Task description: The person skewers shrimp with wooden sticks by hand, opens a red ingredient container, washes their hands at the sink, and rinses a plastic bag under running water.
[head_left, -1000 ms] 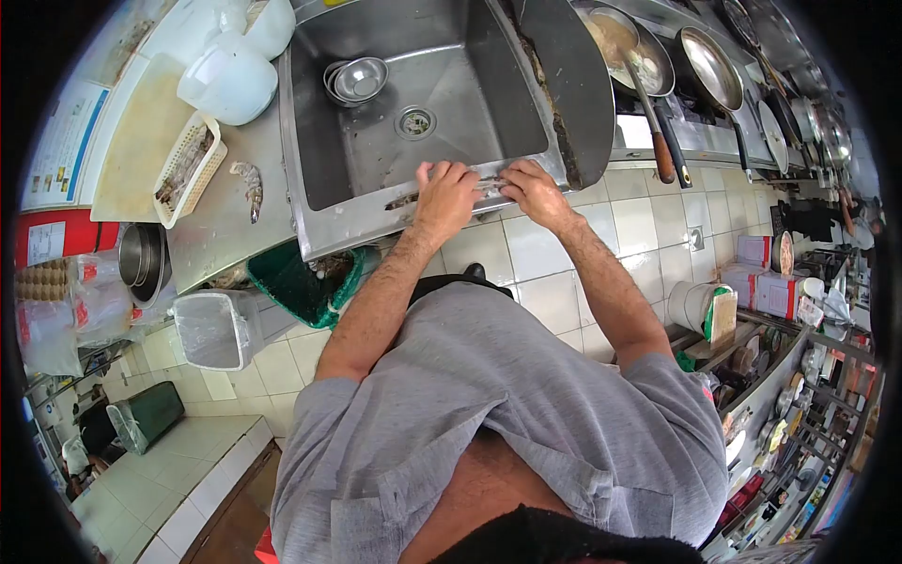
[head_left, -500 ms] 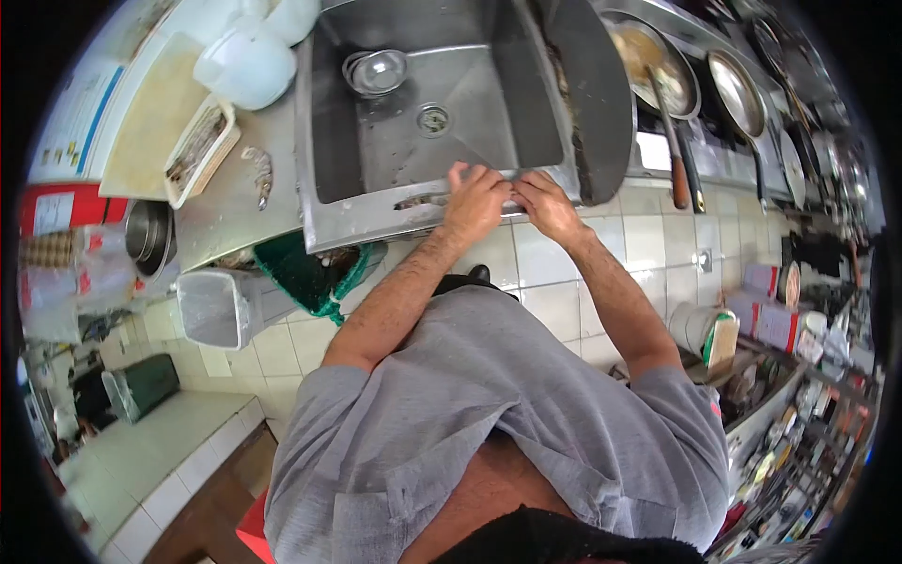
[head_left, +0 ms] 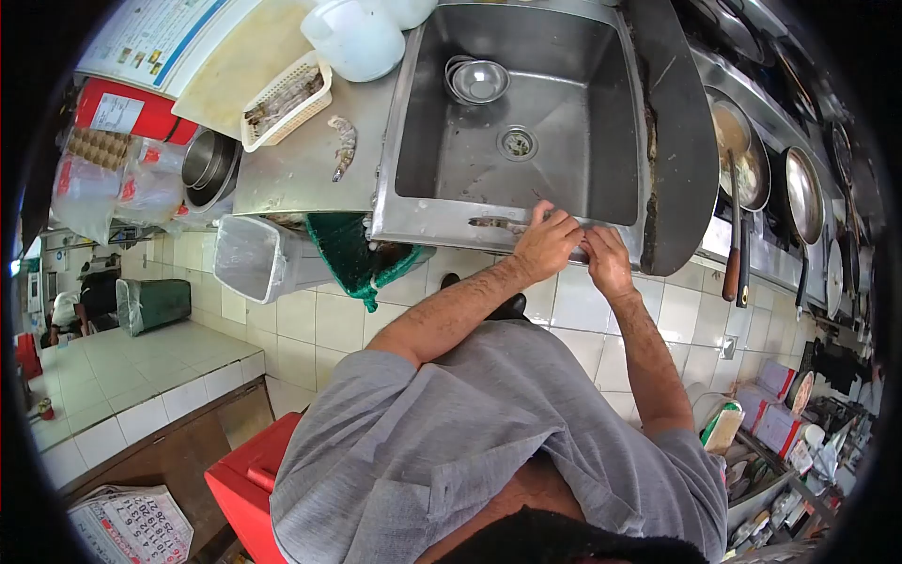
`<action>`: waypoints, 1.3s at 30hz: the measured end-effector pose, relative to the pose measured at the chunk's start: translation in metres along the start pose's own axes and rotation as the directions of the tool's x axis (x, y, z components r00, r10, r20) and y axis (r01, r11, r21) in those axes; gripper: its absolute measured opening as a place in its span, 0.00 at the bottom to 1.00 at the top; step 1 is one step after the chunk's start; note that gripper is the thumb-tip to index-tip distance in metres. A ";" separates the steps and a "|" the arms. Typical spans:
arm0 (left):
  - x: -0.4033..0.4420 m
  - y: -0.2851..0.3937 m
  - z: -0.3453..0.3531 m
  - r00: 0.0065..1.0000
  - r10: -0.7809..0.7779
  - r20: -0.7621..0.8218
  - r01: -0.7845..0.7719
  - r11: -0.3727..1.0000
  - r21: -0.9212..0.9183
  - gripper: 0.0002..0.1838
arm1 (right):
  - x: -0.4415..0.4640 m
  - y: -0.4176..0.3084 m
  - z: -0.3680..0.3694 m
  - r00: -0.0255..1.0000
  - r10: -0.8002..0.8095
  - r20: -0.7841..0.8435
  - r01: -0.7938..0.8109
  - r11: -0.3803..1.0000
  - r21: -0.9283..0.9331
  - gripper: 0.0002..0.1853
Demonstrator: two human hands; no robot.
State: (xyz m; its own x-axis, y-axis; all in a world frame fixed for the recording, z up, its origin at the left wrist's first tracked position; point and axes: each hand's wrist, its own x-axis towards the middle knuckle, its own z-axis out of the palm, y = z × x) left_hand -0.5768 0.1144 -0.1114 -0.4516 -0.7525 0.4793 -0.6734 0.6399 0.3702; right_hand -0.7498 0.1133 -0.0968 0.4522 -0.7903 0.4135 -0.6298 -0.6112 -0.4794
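pale tiled floor (head_left: 578, 305) shows on the person's side of a steel sink (head_left: 432, 218), whose front rim runs beneath the fingers. left hand (head_left: 550, 246) and right hand (head_left: 609, 261) have bent fingers, tips close together; whether they grip something between them cannot be told. one shrimp (head_left: 493, 223) lies on the rim just left of the fingers. farther left, on the counter (head_left: 291, 188), a second shrimp (head_left: 345, 150) lies near a white basket (head_left: 289, 130). below it, left of the forearms, a green bin (head_left: 352, 258) and grey bin (head_left: 301, 263) crowd that side. beyond the fingertips the basin opens, metal bowls (head_left: 481, 83) at its far left. right of the fingers, a curved grey panel (head_left: 686, 141) bounds the sink.
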 end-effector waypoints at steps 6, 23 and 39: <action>0.000 0.000 -0.001 0.999 -0.002 0.045 0.001 1.000 0.015 0.08 | -0.001 0.001 0.001 1.000 -0.002 -0.008 0.002 1.000 -0.019 0.09; -0.051 -0.064 -0.085 0.943 -0.244 0.225 0.225 0.968 0.108 0.12 | 0.029 -0.020 -0.022 0.859 0.334 0.387 -0.313 0.942 -0.119 0.11; -0.097 -0.275 -0.340 0.889 -0.422 -0.177 0.455 0.855 0.248 0.10 | 0.327 -0.185 0.117 0.960 -0.205 0.191 0.201 0.979 0.041 0.08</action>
State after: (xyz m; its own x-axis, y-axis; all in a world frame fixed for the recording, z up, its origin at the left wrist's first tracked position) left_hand -0.1487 0.0643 0.0106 -0.0138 -0.9118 0.4103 -0.9267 0.1657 0.3372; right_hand -0.4111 -0.0371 0.0365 0.6834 -0.6421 0.3476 -0.5002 -0.7585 -0.4177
